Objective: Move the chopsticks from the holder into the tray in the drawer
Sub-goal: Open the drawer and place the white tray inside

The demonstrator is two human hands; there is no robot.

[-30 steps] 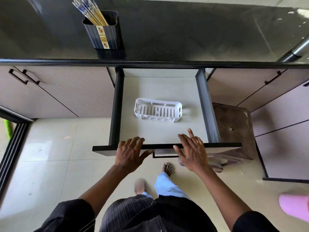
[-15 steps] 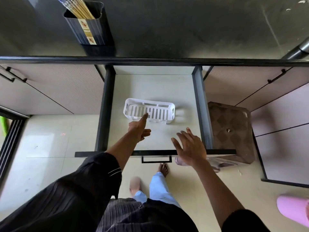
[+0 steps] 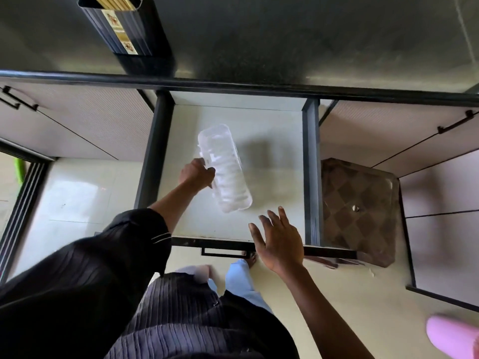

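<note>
Chopsticks [image 3: 114,0] stand in the holder [image 3: 124,29] on the counter [image 3: 285,40], none yet moved. Left hand [image 3: 197,174] is closed on the long edge of the tray [image 3: 224,168], which is motion-blurred and angled on the drawer [image 3: 309,164] floor. Right hand [image 3: 278,240] hovers open over the drawer front, holding nothing. Step judged: positioning the tray. Next: release it, reach up to the holder.

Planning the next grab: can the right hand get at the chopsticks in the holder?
Probably yes: the right hand is open and empty, and nothing stands between it and the chopsticks in the holder.
</note>
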